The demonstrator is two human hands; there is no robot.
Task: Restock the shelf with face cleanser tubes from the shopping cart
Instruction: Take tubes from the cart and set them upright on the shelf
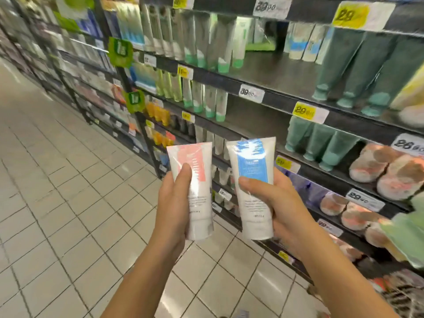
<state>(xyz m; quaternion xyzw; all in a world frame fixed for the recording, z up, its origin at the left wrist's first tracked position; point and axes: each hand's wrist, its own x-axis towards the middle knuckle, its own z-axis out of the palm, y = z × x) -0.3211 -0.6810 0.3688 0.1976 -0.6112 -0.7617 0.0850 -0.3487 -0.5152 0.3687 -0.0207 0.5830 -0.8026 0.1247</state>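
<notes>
The left hand (171, 203) grips a white face cleanser tube with a pink label (202, 198), thumb across its front and fingers wrapped behind. The right hand (283, 203) grips a white tube with a blue label (252, 177) the same way. Both tubes stand upright with caps down, just beside each other and apart. Beyond and to the right of the hands runs the shelf (275, 96), with teal tubes (321, 145) standing above the right hand and yellow price tags (308, 112) on its edge. The tiled floor (57, 191) lies below and left of the left hand
</notes>
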